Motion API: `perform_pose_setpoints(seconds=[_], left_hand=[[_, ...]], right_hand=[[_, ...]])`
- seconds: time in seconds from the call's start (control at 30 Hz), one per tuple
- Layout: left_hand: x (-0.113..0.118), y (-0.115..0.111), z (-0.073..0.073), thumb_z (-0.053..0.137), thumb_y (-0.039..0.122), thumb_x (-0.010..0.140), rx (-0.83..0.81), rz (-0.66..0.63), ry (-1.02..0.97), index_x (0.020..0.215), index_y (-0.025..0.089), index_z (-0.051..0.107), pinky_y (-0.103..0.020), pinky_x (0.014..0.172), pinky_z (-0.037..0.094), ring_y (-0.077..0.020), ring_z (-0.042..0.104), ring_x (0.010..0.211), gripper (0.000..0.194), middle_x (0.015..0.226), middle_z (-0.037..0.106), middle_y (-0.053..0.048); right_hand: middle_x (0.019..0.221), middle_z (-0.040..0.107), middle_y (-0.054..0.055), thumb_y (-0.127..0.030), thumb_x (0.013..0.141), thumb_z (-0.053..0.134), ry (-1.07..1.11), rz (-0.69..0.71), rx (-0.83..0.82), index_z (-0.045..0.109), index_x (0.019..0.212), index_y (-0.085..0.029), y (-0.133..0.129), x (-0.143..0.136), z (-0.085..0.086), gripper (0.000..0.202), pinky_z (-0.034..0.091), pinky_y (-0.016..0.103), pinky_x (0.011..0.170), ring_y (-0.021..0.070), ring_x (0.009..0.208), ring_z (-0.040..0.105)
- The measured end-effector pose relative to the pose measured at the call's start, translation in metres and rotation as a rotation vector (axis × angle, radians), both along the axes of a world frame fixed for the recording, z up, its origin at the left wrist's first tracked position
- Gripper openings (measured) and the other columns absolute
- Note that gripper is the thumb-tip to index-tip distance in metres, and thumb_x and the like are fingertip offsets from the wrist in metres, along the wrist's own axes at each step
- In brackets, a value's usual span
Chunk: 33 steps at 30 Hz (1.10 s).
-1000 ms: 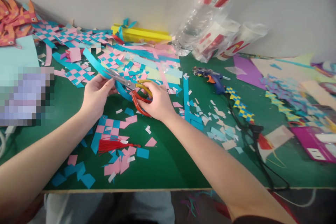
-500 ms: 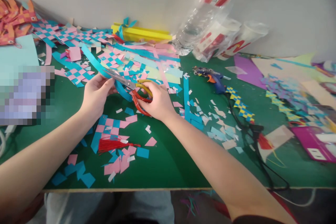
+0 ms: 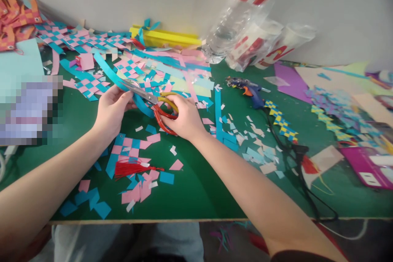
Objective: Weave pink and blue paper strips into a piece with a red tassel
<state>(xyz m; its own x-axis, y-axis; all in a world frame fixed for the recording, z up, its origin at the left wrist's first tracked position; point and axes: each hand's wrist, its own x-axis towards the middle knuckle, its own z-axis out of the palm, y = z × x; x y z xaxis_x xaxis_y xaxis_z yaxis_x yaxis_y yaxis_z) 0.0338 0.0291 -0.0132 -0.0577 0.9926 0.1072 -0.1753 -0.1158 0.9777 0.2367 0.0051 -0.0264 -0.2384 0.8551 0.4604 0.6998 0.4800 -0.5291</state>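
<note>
My left hand (image 3: 114, 104) pinches a long blue paper strip (image 3: 107, 70), which curves away to the far left and hangs down in a loop on the right of the fingers. In my right hand (image 3: 186, 114) is a pair of scissors (image 3: 167, 110) with red and yellow handles. Their blades lie over the strip, close to my left thumb; whether they touch the paper I cannot tell. Below my hands, a pink-and-blue woven paper piece (image 3: 127, 147) lies on the green table beside a red tassel (image 3: 132, 168), among loose pink and blue scraps.
Woven strips (image 3: 82, 39) and a yellow folded paper piece (image 3: 168, 39) line the wall. A glue gun (image 3: 253, 95) with a black cord lies to the right. Behind it stand a plastic bottle (image 3: 227, 20) and wrapped cups (image 3: 285, 45). A blurred-out device (image 3: 30, 110) is at left.
Both hands, the scissors and the strip stay in almost the same place. The whole view has shifted only very slightly.
</note>
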Motion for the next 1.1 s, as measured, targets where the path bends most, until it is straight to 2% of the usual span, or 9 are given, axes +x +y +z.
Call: perform_pose_setpoints(seconds=[0.3, 0.67, 1.1], left_hand=[[-0.0001, 0.0002, 0.0001, 0.069, 0.022, 0.078, -0.008, -0.005, -0.01, 0.079, 0.02, 0.067, -0.02, 0.057, 0.055, -0.0094, 0.06, 0.06, 0.004, 0.072, 0.063, 0.001], [-0.0011, 0.0018, -0.0028, 0.066, 0.018, 0.078, -0.005, -0.02, -0.047, 0.08, 0.018, 0.067, -0.016, 0.056, 0.054, -0.0076, 0.058, 0.058, 0.002, 0.067, 0.06, 0.002], [-0.0008, -0.0007, 0.0021, 0.058, 0.026, 0.084, -0.034, -0.011, -0.008, 0.079, 0.019, 0.061, -0.023, 0.056, 0.052, -0.0115, 0.059, 0.057, 0.009, 0.065, 0.058, 0.001]], right_hand=[[0.124, 0.068, 0.009, -0.034, 0.079, 0.068, -0.008, -0.003, 0.019, 0.057, 0.109, -0.022, -0.0004, 0.0004, -0.0005, 0.034, 0.045, 0.046, 0.096, 0.0277, 0.113, 0.064], [0.12, 0.069, 0.011, -0.034, 0.078, 0.068, 0.0, 0.01, 0.014, 0.058, 0.107, -0.019, -0.0006, 0.0002, 0.001, 0.034, 0.044, 0.045, 0.095, 0.028, 0.113, 0.064], [0.116, 0.07, 0.011, -0.033, 0.079, 0.067, -0.029, -0.006, 0.028, 0.057, 0.108, -0.02, -0.0012, 0.0, -0.0015, 0.033, 0.047, 0.044, 0.088, 0.0278, 0.107, 0.065]])
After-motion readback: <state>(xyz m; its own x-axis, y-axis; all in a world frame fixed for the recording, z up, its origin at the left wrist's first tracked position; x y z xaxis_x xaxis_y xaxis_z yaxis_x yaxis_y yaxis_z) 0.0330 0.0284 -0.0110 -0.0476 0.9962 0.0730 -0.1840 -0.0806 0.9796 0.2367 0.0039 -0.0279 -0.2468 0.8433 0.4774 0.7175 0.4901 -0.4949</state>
